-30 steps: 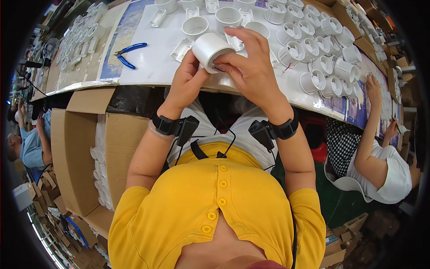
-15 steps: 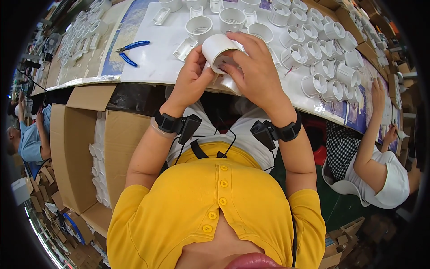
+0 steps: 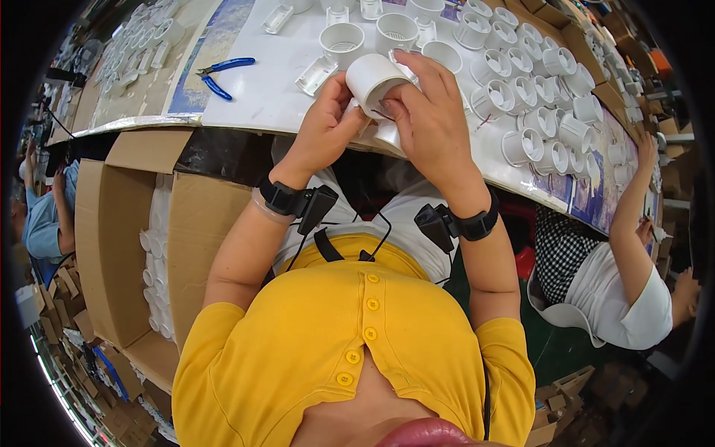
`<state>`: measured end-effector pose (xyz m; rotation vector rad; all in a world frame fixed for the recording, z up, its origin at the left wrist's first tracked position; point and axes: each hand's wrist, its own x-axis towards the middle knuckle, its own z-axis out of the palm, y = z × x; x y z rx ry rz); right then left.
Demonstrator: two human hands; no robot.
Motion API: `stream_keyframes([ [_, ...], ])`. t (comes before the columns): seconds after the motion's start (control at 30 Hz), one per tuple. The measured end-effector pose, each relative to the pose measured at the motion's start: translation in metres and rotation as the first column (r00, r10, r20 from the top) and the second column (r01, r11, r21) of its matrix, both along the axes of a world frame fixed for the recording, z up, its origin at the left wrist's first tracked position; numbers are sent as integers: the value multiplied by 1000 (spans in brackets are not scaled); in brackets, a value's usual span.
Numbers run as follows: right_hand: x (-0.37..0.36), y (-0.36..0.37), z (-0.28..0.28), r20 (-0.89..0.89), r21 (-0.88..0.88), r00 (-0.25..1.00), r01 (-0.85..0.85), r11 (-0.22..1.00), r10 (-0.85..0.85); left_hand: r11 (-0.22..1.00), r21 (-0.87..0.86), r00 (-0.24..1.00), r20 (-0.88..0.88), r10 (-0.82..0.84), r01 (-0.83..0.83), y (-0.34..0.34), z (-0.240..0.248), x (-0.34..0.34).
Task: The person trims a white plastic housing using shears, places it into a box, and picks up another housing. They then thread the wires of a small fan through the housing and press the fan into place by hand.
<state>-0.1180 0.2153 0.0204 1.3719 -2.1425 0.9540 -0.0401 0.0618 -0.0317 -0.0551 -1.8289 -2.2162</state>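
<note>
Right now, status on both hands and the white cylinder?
Left hand holding white cylinder tilted; right hand at its open end. White cups standing close behind. Blue-handled cutters off left.

We wear a yellow short-sleeved top with round matching buttons and white trousers. Black bands with boxy units circle our wrists; a clear bangle sits on the left. Thin black cables cross the trousers.
</note>
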Motion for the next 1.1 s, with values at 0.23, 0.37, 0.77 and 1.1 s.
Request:
stream_keyframes([
  [0.23,-1,0,-5,170,-9,982,-78,997,78,999,-43,999,-43,-18,16,-3,-3,-1],
  [0.37,-4,3,-2,181,55,980,-94,994,82,998,3,998,-10,-55,55,-4,-1,0],
  [0.77,2,-3,1,154,114,988,-9,993,-9,998,-9,998,0,-65,65,-3,1,1],
  [1.1,-5,4,-1,60,10,981,-187,982,186,997,63,996,79,-44,39,-11,6,-3],
])
